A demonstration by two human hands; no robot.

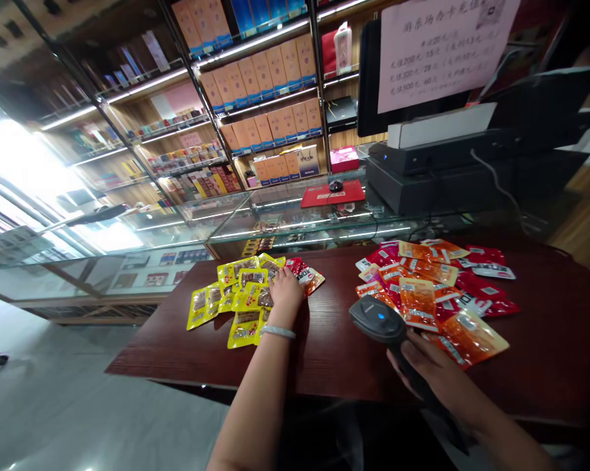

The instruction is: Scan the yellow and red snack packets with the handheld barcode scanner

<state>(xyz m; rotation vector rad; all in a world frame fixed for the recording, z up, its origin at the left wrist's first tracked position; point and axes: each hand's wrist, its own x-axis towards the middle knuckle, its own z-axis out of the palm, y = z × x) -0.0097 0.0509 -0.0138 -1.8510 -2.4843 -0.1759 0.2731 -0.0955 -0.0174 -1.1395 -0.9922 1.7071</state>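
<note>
barcode scanner (379,318), black with a small blue light on top, held in the right hand (430,373); fingers wrapped tight round its handle, head of the scanner raised just above the dark wooden table (334,356) and tipped toward the left pile. it sits low and centre-right in view, just beside the near edge of the red and orange packets (430,294).

left hand (286,291) reaches forward with a pale bracelet (278,332) at the wrist. palm down, fingers loosely spread and resting on the yellow packets (241,294); whether any packet is actually pinched, cannot tell. a couple of red packets (305,275) lie just beyond the fingertips, touching the yellow ones.

yellow packets spread flat, overlapping, on the left part of the table. red and orange packets make a bigger, looser heap on the right part, several showing white labels. the two piles are well apart, bare wood between them.

behind the table: glass counter (236,222) running left and back, lit inside. on it a red mat (331,193) with a mouse (335,186). to the right a black till machine (471,170) with a screen, and a pink printed notice (442,49) fixed to the back of a monitor. cable runs down from the machine.

back wall: shelves (256,72) with strip lights, rows of orange and blue boxes, smaller goods on lower shelves. strong glare from the left. grey tiled floor (79,405) below left.
</note>
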